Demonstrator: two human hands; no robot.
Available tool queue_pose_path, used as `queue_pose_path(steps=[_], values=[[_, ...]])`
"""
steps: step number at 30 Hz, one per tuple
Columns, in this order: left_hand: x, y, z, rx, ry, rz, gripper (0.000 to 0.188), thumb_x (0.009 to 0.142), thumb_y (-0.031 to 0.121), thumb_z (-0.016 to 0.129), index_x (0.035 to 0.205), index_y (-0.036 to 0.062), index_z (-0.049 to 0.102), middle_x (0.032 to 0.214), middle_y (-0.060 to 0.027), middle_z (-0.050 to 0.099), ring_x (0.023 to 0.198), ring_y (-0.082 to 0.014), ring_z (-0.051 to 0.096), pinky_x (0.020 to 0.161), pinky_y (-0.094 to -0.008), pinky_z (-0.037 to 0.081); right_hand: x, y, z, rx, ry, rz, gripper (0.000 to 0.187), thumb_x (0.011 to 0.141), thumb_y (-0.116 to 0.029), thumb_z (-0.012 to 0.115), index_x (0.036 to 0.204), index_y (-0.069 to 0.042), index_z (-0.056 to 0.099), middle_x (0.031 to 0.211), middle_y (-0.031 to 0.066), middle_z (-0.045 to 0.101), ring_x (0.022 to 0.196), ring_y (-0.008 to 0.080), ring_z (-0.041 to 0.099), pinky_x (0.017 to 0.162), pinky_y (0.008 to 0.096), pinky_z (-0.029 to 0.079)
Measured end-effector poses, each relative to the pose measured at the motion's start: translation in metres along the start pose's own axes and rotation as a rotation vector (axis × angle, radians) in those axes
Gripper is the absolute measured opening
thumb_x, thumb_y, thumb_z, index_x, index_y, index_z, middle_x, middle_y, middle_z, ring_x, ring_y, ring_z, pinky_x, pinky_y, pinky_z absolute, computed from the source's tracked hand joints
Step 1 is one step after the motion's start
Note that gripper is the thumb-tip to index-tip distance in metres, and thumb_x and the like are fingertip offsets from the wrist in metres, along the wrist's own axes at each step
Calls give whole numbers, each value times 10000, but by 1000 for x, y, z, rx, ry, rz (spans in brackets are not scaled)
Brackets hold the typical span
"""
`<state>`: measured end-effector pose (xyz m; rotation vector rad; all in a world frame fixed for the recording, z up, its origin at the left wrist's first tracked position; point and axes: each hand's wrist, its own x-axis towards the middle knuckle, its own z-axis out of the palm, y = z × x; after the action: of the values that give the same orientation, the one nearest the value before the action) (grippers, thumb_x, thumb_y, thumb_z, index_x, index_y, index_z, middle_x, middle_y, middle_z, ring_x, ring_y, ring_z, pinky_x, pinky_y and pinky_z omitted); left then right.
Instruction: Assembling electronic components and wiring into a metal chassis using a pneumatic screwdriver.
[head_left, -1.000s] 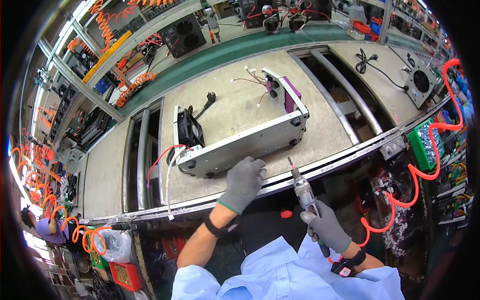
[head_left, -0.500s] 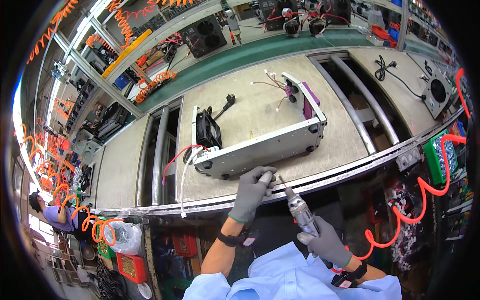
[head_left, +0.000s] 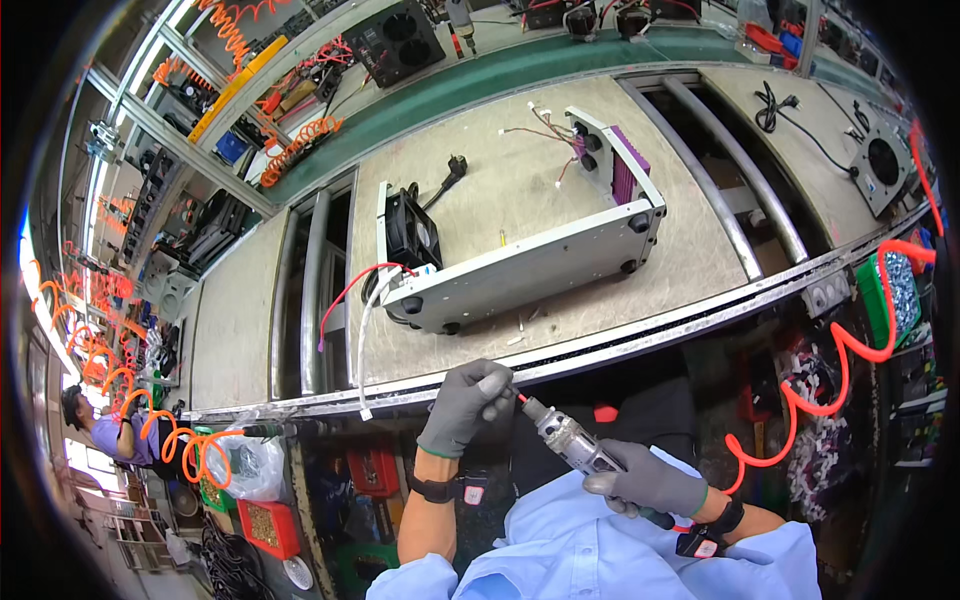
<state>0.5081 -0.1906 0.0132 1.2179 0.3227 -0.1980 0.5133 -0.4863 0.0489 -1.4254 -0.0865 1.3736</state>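
Observation:
My right hand (head_left: 645, 482), in a grey glove, is wrapped round an air screwdriver (head_left: 578, 442) whose bit slants up and left. The bit's tip is at the fingertips of my gloved left hand (head_left: 462, 408). Those fingers are pinched together; what they hold, if anything, is too small to make out. Both hands are at the bench's near edge, in front of a grey metal chassis (head_left: 540, 268) lying with its footed side toward me. A black fan (head_left: 412, 230) sits at its left end, a purple finned part (head_left: 630, 180) at its right.
An orange coiled hose (head_left: 845, 345) hangs at the right. Metal rollers (head_left: 735, 180) separate the bench boards. Red bin (head_left: 268, 528) and green bin (head_left: 885, 300) hold small parts. A power plug (head_left: 452, 168) lies behind the chassis. Another person (head_left: 118, 435) is far left.
Both hands have moved left and toward me, away from the chassis. The screwdriver's bit, apart from my left fingers before, now meets them.

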Motion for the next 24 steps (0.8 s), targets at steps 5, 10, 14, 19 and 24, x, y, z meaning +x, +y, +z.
queue_pose_path(steps=[5, 10, 14, 19, 24], values=[[7, -1, 6, 294, 95, -6, 276, 965, 262, 645, 1056, 5, 682, 800, -56, 660, 624, -97, 579, 531, -233, 452, 11, 6, 12, -115, 183, -150, 458, 862, -335, 735, 1148, -35, 543, 748, 35, 550, 561, 82, 552, 467, 258, 459], [41, -21, 21, 999, 428, 661, 226, 929, 198, 635, 1126, 94, 675, 993, -148, 649, 826, -307, 653, 689, -413, 534, 16, -5, 15, -29, 310, -182, 441, 870, -336, 721, 1123, -25, 539, 748, 37, 553, 550, 80, 556, 458, 257, 471], [51, -25, 19, 1324, 447, 666, 234, 912, 69, 572, 1144, 77, 598, 930, -188, 592, 854, -390, 635, 691, -472, 530, 19, -27, 25, -31, 308, -225, 429, 878, -326, 710, 1128, -23, 536, 745, 35, 551, 542, 79, 554, 455, 255, 472], [20, 9, 7, 1184, 373, 646, 191, 910, 32, 581, 1086, 50, 651, 971, -182, 634, 861, -377, 629, 739, -428, 518, 30, -50, 39, 9, 255, -271, 417, 892, -297, 695, 1151, -17, 529, 751, 35, 559, 548, 71, 559, 456, 249, 483], [-9, 76, -6, 741, 330, 500, 104, 932, 66, 626, 1024, 32, 660, 814, -59, 645, 718, -135, 609, 662, -283, 494, 41, -61, 50, -7, 229, -275, 405, 898, -305, 685, 1144, -25, 527, 755, 30, 557, 556, 66, 562, 453, 247, 484]])
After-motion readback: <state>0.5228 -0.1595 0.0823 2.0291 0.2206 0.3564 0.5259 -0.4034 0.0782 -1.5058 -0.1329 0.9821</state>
